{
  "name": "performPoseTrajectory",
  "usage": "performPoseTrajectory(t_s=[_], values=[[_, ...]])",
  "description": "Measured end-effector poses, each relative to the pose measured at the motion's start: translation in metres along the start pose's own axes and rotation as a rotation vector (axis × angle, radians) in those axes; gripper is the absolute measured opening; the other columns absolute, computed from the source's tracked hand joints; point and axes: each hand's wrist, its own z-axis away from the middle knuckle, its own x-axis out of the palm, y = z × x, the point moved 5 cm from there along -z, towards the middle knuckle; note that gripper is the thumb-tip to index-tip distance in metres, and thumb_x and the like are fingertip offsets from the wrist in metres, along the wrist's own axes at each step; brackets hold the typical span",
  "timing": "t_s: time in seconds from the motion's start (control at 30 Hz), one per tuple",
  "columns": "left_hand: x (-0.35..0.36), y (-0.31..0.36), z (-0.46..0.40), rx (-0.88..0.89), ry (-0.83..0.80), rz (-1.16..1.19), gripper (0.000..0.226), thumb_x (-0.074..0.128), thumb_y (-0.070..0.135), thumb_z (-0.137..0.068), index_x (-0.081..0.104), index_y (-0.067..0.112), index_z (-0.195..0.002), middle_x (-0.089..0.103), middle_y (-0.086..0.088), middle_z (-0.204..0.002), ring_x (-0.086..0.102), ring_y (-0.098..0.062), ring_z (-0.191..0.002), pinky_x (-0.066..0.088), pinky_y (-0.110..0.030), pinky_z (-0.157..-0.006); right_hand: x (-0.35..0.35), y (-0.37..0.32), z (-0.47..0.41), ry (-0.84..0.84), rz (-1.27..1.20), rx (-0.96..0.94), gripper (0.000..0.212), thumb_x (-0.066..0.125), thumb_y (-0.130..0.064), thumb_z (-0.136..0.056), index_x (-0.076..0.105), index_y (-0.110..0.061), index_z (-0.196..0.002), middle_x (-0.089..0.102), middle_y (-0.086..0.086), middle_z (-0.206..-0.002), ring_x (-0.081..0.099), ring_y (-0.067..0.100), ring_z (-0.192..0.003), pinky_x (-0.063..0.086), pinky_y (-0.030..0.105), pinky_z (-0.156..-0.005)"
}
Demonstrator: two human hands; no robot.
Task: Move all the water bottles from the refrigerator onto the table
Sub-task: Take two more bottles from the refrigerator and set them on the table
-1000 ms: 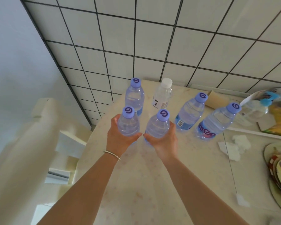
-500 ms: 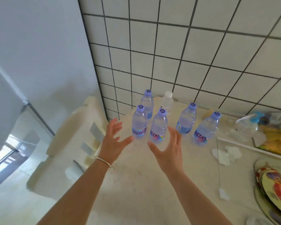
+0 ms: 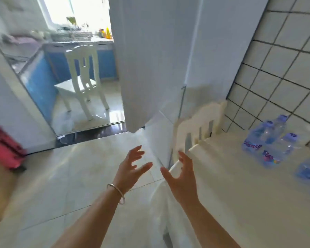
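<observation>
Clear plastic purple-capped water bottles [image 3: 274, 140] stand upright, apparently caps up, on the cream table [image 3: 240, 194] by its tiled-wall edge. Left hand [image 3: 132, 167] and right hand [image 3: 182, 174], fingers spread, empty, hover off the table's near corner.

The bottles [image 3: 268, 140] are clear plastic with matt lilac caps and glossy printed labels. They stand on a table [image 3: 240, 185] with a smooth, pale, faintly sheened top. The wall [image 3: 284, 68] behind is glazed white tile with dark grout. Floor tiles [image 3: 61, 176] are polished and throw back light. The left wrist carries a thin shiny metal bangle [image 3: 117, 192]. The chair [image 3: 82, 83] looks painted white, smooth.
</observation>
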Motion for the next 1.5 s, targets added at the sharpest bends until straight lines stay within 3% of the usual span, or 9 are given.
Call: performPoseTrajectory(t_s=[0.1, 0.23, 0.3, 0.4, 0.6, 0.83, 1.17, 1.3, 1.5], values=[[-0.081, -0.013, 0.048, -0.029, 0.164, -0.047, 0.065, 0.070, 0.049, -0.068, 0.043, 0.033, -0.125, 0.056, 0.007, -0.121, 0.055, -0.012, -0.110, 0.049, -0.041, -0.098, 0.060, -0.037, 0.037, -0.197, -0.070, -0.066, 0.078, 0.058, -0.062, -0.067, 0.028, -0.037, -0.135, 0.037, -0.009, -0.144, 0.038, 0.007, -0.129, 0.030, 0.020, -0.100], [-0.168, -0.034, 0.107, -0.090, 0.287, -0.060, 0.097, 0.063, 0.080, -0.050, 0.040, 0.031, -0.131, 0.053, 0.008, -0.124, 0.054, -0.010, -0.112, 0.046, -0.024, -0.090, 0.135, -0.075, 0.089, -0.416, -0.071, -0.132, 0.081, 0.051, -0.072, -0.061, 0.021, -0.043, -0.131, 0.035, -0.010, -0.147, 0.037, 0.006, -0.130, 0.027, 0.018, -0.100], [-0.209, -0.039, 0.118, -0.102, 0.347, -0.056, 0.094, 0.065, 0.076, -0.052, 0.038, 0.033, -0.131, 0.052, 0.008, -0.125, 0.054, -0.012, -0.114, 0.044, -0.016, -0.085, 0.169, -0.102, 0.093, -0.469, -0.071, -0.160, 0.085, 0.054, -0.068, -0.064, 0.024, -0.037, -0.138, 0.034, -0.008, -0.148, 0.037, 0.011, -0.134, 0.028, 0.019, -0.100], [-0.267, -0.047, 0.126, -0.111, 0.418, -0.039, 0.088, 0.067, 0.072, -0.056, 0.037, 0.034, -0.130, 0.052, 0.006, -0.128, 0.054, -0.014, -0.115, 0.042, -0.008, -0.078, 0.223, -0.144, 0.087, -0.498, -0.104, -0.183, 0.083, 0.062, -0.058, -0.071, 0.027, -0.030, -0.141, 0.035, -0.004, -0.149, 0.038, 0.016, -0.134, 0.030, 0.022, -0.099], [-0.396, -0.066, 0.108, -0.113, 0.462, -0.102, 0.069, 0.069, 0.035, -0.079, 0.035, 0.025, -0.138, 0.051, -0.002, -0.135, 0.050, -0.013, -0.115, 0.042, -0.022, -0.086, 0.337, -0.228, 0.075, -0.478, -0.152, -0.188, 0.074, 0.066, -0.046, -0.079, 0.029, -0.026, -0.141, 0.036, 0.000, -0.149, 0.039, 0.020, -0.134, 0.031, 0.024, -0.099], [-0.509, -0.090, 0.070, -0.099, 0.462, -0.116, 0.102, 0.062, 0.077, -0.052, 0.037, 0.027, -0.137, 0.055, 0.006, -0.125, 0.054, -0.012, -0.113, 0.042, -0.024, -0.088, 0.437, -0.290, 0.052, -0.470, -0.157, -0.197, 0.073, 0.065, -0.045, -0.081, 0.028, -0.028, -0.141, 0.034, -0.001, -0.150, 0.037, 0.019, -0.135, 0.030, 0.024, -0.097], [-0.583, -0.118, -0.126, -0.087, 0.405, -0.101, 0.062, 0.069, 0.032, -0.080, 0.037, 0.029, -0.133, 0.051, 0.004, -0.123, 0.052, -0.016, -0.115, 0.042, -0.009, -0.079, 0.561, -0.328, -0.120, -0.448, -0.300, -0.112, 0.070, 0.066, -0.040, -0.082, 0.030, -0.023, -0.140, 0.037, -0.002, -0.147, 0.037, 0.019, -0.134, 0.035, 0.032, -0.102], [-0.604, -0.093, -0.227, -0.040, 0.425, -0.155, 0.063, 0.068, 0.031, -0.081, 0.037, 0.022, -0.135, 0.054, -0.003, -0.128, 0.054, -0.017, -0.114, 0.043, -0.011, -0.083, 0.586, -0.359, -0.221, -0.380, -0.314, -0.130, 0.068, 0.064, -0.042, -0.083, 0.032, -0.021, -0.139, 0.039, -0.001, -0.146, 0.039, 0.019, -0.133, 0.034, 0.027, -0.097], [-0.610, -0.077, -0.344, -0.010, 0.339, -0.107, 0.073, 0.061, 0.049, -0.069, 0.039, 0.024, -0.134, 0.053, -0.005, -0.132, 0.054, -0.022, -0.119, 0.048, -0.032, -0.095, 0.594, -0.359, -0.326, -0.268, -0.291, -0.083, 0.076, 0.060, -0.056, -0.076, 0.030, -0.026, -0.139, 0.036, -0.002, -0.149, 0.038, 0.020, -0.135, 0.031, 0.028, -0.101]])
